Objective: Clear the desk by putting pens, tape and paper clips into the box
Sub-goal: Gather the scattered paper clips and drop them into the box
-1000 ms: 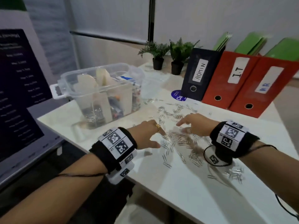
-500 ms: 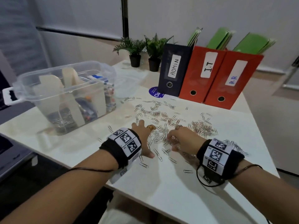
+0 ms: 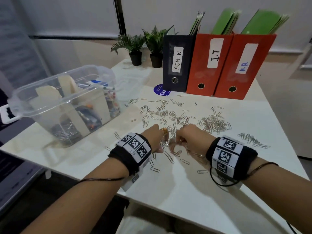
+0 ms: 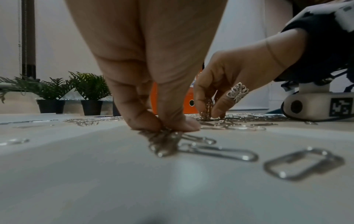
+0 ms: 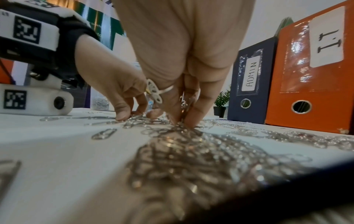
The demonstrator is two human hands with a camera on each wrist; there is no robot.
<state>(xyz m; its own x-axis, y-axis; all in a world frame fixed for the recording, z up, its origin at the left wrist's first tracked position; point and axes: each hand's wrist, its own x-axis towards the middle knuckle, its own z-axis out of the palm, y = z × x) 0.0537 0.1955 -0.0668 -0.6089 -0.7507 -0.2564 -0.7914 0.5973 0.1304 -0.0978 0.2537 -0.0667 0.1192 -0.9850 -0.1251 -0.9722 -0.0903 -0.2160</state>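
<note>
Silver paper clips (image 3: 170, 115) lie scattered over the middle of the white desk (image 3: 194, 191), with a denser heap (image 3: 214, 124) to the right. My left hand (image 3: 156, 141) and right hand (image 3: 185, 138) sit side by side on the clips, fingers curled down. In the left wrist view my left hand (image 4: 166, 125) pinches a small bunch of clips (image 4: 164, 144) against the desk. In the right wrist view my right hand (image 5: 184, 119) grips a cluster of clips (image 5: 184, 106) between its fingers. The clear plastic box (image 3: 64, 105) stands at the left, holding pens, cardboard dividers and clips.
Three file boxes labelled ADMIN (image 3: 177, 63), I.T (image 3: 212, 65) and H.R (image 3: 243, 68) stand at the back. Two small potted plants (image 3: 145, 46) are behind the box. A dark screen (image 3: 10, 174) lies off the desk's left edge. The near desk edge is close to my forearms.
Both hands have drawn together toward me over the clips, and their fingers have curled onto bunches of them. The head view has swung right.
</note>
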